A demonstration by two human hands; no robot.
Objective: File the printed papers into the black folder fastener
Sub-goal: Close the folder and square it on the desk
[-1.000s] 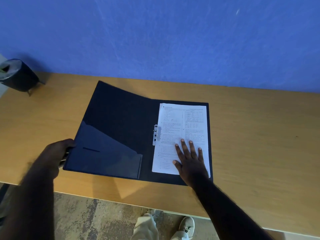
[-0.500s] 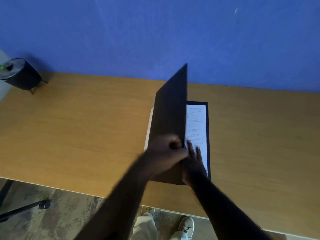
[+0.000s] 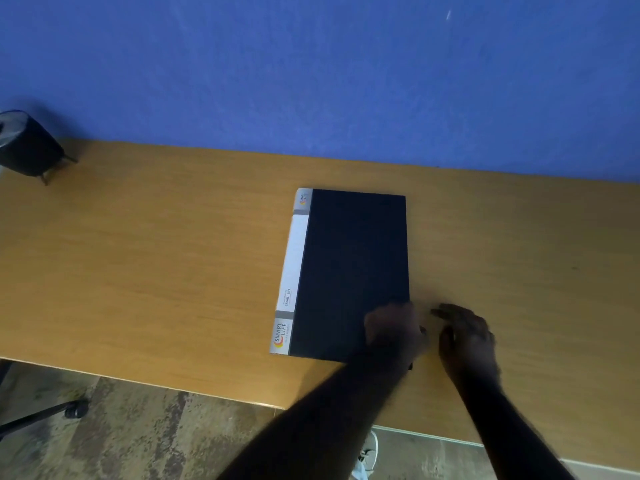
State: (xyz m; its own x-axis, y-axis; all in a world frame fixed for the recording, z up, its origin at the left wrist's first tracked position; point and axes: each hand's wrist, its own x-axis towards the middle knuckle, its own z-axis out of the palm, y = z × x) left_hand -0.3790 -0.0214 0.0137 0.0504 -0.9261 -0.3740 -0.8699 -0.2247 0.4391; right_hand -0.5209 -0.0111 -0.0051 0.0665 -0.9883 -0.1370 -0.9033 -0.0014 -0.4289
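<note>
The black folder [image 3: 349,271] lies closed and flat on the wooden table [image 3: 156,271], its white labelled spine strip [image 3: 292,271] along the left side. The printed papers are hidden inside it. My left hand [image 3: 393,329] rests on the folder's near right corner, fingers curled over the cover's edge. My right hand [image 3: 467,336] is just to the right of the folder, lying on the bare table with its fingers loosely spread and nothing in it.
A dark round container [image 3: 29,145] stands at the table's far left, by the blue wall [image 3: 311,71]. The table's front edge runs just below the folder. A chair base [image 3: 48,415] and a shoe [image 3: 367,455] show on the floor beneath.
My left hand swung the folder's left cover over to the right and shut it on the papers. My right hand slid off the papers onto the table to the folder's right.
</note>
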